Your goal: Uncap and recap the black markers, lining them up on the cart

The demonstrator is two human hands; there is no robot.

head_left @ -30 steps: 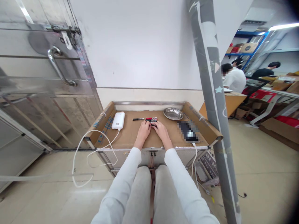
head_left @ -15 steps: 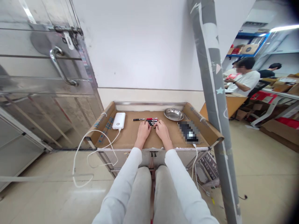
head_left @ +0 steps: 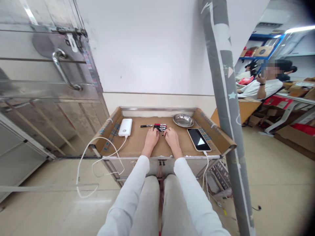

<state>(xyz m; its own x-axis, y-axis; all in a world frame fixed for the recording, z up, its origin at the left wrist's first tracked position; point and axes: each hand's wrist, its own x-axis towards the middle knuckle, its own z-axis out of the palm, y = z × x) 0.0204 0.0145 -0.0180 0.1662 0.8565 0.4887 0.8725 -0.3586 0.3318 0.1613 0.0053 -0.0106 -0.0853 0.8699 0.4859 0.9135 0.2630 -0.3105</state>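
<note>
Beside the pens (head_left: 159, 127), left hand (head_left: 151, 138) and right hand (head_left: 171, 138) lie flat, grips seemingly spread.

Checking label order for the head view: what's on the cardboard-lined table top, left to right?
power bank → lone black pen → pen cluster → metal dish → phone. The left hand and right hand overlap the pen cluster, so they are left out.
</note>
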